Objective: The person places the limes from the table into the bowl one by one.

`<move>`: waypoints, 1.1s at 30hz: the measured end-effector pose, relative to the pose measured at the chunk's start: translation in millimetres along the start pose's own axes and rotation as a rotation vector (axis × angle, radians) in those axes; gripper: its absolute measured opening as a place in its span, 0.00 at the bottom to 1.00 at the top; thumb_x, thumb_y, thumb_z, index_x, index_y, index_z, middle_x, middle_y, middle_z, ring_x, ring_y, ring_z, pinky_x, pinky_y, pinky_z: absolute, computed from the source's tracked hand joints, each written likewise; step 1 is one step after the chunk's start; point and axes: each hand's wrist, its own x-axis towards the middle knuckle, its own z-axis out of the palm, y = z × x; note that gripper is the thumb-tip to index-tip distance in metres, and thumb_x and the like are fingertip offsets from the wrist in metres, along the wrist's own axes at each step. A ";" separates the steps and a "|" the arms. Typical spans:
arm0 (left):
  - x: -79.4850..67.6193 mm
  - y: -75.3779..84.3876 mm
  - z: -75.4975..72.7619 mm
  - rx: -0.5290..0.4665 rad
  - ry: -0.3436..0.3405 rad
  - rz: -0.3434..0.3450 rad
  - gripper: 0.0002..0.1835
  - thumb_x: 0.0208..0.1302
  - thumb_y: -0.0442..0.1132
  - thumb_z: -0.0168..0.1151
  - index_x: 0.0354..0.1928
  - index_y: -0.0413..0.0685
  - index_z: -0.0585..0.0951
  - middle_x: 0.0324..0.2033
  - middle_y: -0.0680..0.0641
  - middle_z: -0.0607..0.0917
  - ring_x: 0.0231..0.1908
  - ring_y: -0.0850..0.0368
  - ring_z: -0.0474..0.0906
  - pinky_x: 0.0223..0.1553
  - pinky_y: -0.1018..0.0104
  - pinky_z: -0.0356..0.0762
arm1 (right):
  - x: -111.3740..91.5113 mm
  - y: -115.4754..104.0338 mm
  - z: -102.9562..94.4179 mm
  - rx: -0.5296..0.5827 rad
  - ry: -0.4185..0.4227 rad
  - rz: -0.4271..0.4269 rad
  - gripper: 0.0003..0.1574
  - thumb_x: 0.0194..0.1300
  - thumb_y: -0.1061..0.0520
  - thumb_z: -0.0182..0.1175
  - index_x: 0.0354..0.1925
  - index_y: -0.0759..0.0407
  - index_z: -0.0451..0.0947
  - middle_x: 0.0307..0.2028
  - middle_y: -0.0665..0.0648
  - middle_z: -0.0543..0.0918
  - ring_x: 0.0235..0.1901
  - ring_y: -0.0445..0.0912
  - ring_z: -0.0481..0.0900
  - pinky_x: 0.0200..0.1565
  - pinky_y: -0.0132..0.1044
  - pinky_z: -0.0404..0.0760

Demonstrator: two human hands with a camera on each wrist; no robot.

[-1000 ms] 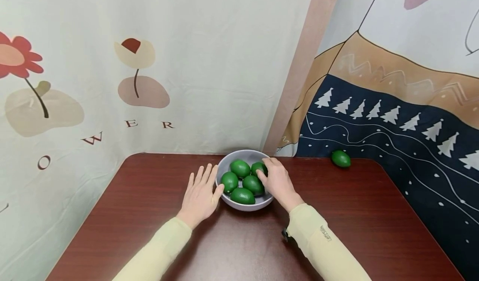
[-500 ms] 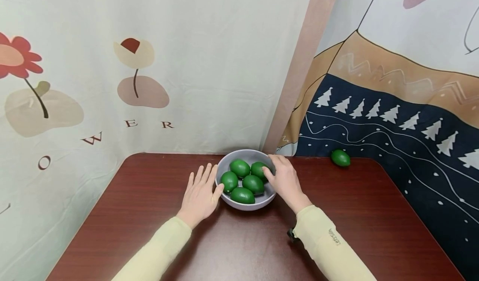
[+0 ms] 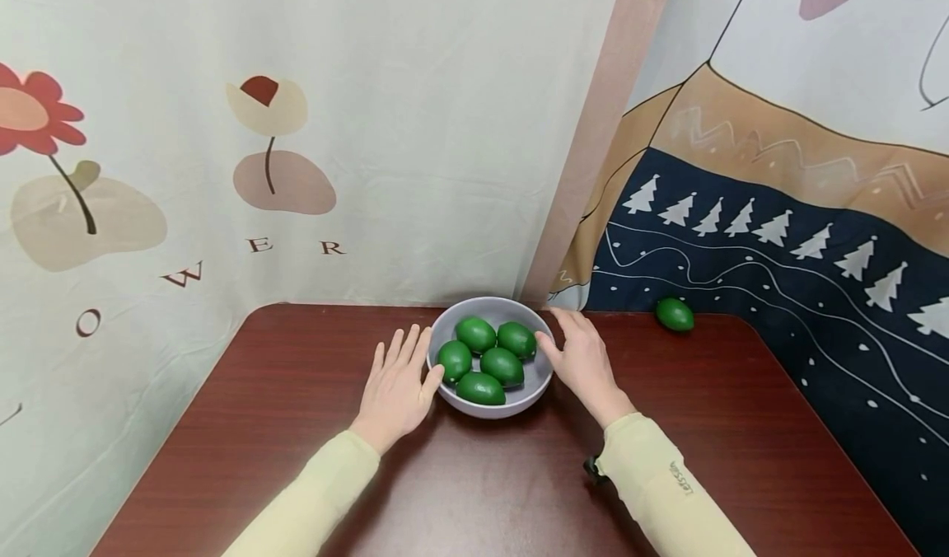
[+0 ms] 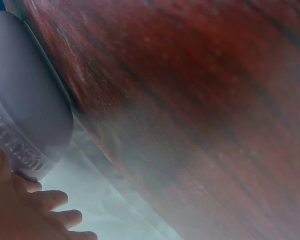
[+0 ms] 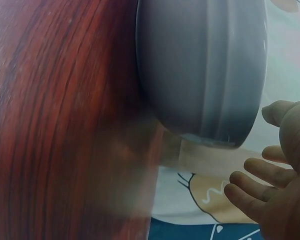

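A grey bowl stands near the table's back edge with several green lemon-shaped fruits inside. My left hand lies at the bowl's left side, fingers straight, its thumb at the rim. At the right rim is my right hand, its fingers loosely bent and nothing between them. In the right wrist view a small gap shows between the thumb and the bowl. The left wrist view shows the bowl's embossed side close to the left fingers.
One more green fruit lies at the back right edge of the dark red-brown table. A pale printed curtain hangs right behind the table, and a navy tree-patterned cloth hangs at the right.
My right hand has let go of a green fruit in the bowl and moved right, out past the rim. That fruit now shows fully. The left hand has stayed still.
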 end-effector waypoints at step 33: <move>1.6 -1.6 2.1 0.005 -0.031 -0.010 0.36 0.80 0.55 0.47 0.81 0.44 0.58 0.79 0.38 0.60 0.79 0.37 0.50 0.77 0.36 0.46 | -7.9 54.1 -31.5 -0.009 0.001 0.154 0.30 0.70 0.55 0.67 0.64 0.70 0.76 0.61 0.72 0.78 0.62 0.65 0.76 0.64 0.61 0.76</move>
